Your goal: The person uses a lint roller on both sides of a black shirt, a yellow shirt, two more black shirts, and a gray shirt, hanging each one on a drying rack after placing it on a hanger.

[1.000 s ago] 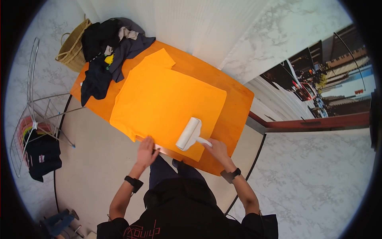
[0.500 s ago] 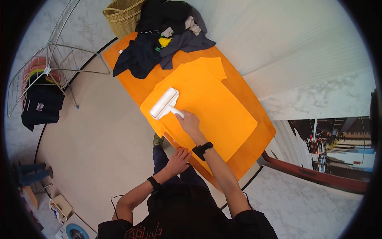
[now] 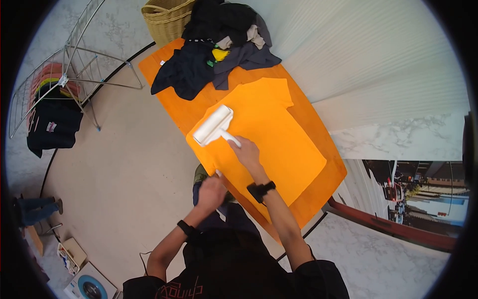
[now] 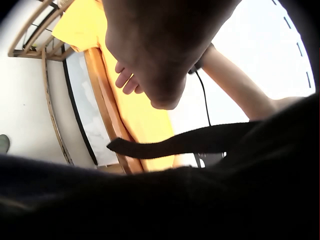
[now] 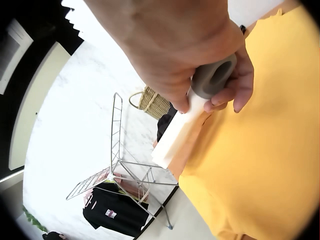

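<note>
An orange T-shirt [image 3: 271,137] lies spread flat on an orange wooden table [image 3: 321,187]. My right hand [image 3: 245,151] grips the grey handle of a white lint roller [image 3: 213,125], whose drum lies on the shirt near its near-left sleeve. The right wrist view shows my fingers [image 5: 220,85] wrapped round the handle, with the roller [image 5: 175,135] on the shirt [image 5: 260,165]. My left hand [image 3: 211,192] is at the table's near edge beside the shirt's border. In the left wrist view its fingers [image 4: 125,80] hang loosely curled over the shirt [image 4: 132,115] with nothing seen in them.
A heap of dark and grey clothes [image 3: 219,45] covers the table's far end, with a wicker basket [image 3: 167,17] on the floor behind it. A metal drying rack [image 3: 64,74] carrying a dark shirt [image 3: 52,127] stands on the left. A white wall runs along the table's far side.
The roller went from the shirt's hem end to its sleeve end, then a little further across. My left hand slid along the table's edge toward the sleeve. The head view swung round.
</note>
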{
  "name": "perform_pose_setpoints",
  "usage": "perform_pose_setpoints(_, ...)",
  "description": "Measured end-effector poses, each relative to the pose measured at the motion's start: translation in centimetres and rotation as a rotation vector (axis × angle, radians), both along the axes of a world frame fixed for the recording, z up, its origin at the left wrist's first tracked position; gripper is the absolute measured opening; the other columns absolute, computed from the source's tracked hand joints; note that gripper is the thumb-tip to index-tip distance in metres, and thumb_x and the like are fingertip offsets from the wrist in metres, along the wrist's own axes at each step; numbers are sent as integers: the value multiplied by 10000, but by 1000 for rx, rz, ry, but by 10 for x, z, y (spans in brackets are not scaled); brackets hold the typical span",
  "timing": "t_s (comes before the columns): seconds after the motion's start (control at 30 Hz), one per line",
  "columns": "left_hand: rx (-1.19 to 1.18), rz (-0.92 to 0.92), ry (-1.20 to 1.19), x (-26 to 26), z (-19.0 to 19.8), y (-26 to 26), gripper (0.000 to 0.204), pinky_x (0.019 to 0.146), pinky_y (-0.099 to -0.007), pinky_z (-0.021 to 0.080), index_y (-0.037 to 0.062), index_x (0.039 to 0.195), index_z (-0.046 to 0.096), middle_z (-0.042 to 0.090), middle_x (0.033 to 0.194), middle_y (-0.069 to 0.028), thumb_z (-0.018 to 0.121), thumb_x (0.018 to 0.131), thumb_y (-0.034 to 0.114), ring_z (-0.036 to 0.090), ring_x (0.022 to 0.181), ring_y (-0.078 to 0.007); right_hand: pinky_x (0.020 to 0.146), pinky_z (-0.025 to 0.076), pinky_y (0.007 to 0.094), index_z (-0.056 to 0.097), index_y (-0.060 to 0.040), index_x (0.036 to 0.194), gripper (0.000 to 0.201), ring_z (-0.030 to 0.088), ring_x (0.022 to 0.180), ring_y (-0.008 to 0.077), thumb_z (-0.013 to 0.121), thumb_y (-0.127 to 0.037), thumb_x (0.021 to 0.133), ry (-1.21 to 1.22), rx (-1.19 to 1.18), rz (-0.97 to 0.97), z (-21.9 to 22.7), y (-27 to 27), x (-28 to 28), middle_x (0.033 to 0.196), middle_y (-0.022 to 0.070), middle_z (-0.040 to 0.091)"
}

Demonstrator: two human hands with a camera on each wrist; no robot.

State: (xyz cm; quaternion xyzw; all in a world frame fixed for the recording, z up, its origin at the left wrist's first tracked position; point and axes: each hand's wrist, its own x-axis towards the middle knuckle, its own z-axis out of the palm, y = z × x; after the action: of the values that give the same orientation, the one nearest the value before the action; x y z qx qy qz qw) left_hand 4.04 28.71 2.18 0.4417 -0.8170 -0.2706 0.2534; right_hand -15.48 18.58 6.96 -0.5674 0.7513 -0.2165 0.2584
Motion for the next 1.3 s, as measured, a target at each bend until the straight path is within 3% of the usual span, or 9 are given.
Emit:
perform_pose_setpoints(0.1,84,141,-166,26,-10,-47,513,1004,-477,411,-7,1296,475,512,1299,-242,626,829,140,486,1202,-409,650,508,463,706,-94,955,349,653,753,377,614,-428,913,38,46,-16,1,85,-40,797,182,672)
perform_pose_setpoints(0.17,4,82,-214,25,-14,-73,682,1135,-467,291,17,1470,335,308,1523,-249,608,881,225,305,1403,-399,648,509,461,712,-100,957,346,657,748,369,621,-430,908,84,115,-25,1,143,-59,800,174,679)
perform_pose_setpoints(0.37,-81,-63,-554,21,-37,-104,718,1176,-474,214,37,1507,298,250,1564,-239,534,934,398,237,1452,-375,656,514,454,714,-114,993,329,669,755,349,631,-420,906,127,320,-177,25,276,-92,811,155,694)
perform_pose_setpoints(0.5,-81,-100,-636,19,-33,-105,696,1179,-475,202,46,1507,308,238,1570,-237,517,945,398,234,1450,-384,680,522,439,707,-119,1033,309,676,787,340,641,-392,905,39,365,-327,36,352,-105,830,151,700)
perform_pose_setpoints(0.77,-92,-74,-764,9,-20,-106,668,1134,-483,271,51,1485,359,313,1522,-276,492,957,438,357,1375,-399,705,529,438,715,-131,1082,328,679,767,339,643,-398,907,78,402,-489,34,469,-116,833,142,710)
perform_pose_setpoints(0.93,-104,-32,-770,1,-19,-111,669,1134,-490,269,82,1505,342,243,1557,-264,498,954,427,321,1393,-395,665,525,430,705,-118,1066,304,686,744,328,655,-372,906,74,390,-603,43,494,-117,790,145,699)
perform_pose_setpoints(1.13,-247,-151,-559,-52,-24,-138,704,1169,-490,202,147,1550,257,160,1599,-221,512,949,408,208,1454,-395,617,496,417,692,-71,1047,322,653,636,324,618,-365,939,-133,10,-1163,-33,430,-157,694,147,661)
perform_pose_setpoints(1.23,-226,-186,-540,-86,-34,-160,722,1179,-486,181,159,1555,245,148,1606,-211,509,942,435,195,1461,-394,695,496,422,667,-37,1079,331,658,789,320,595,-335,953,-103,47,-1296,-69,389,-187,849,168,680)
perform_pose_setpoints(1.3,-215,-182,-535,-106,-38,-174,727,1182,-483,174,161,1554,249,143,1609,-208,505,940,452,192,1463,-394,883,463,443,590,7,1196,391,575,1096,349,603,-294,946,128,65,-1332,-64,359,-194,1192,212,604)
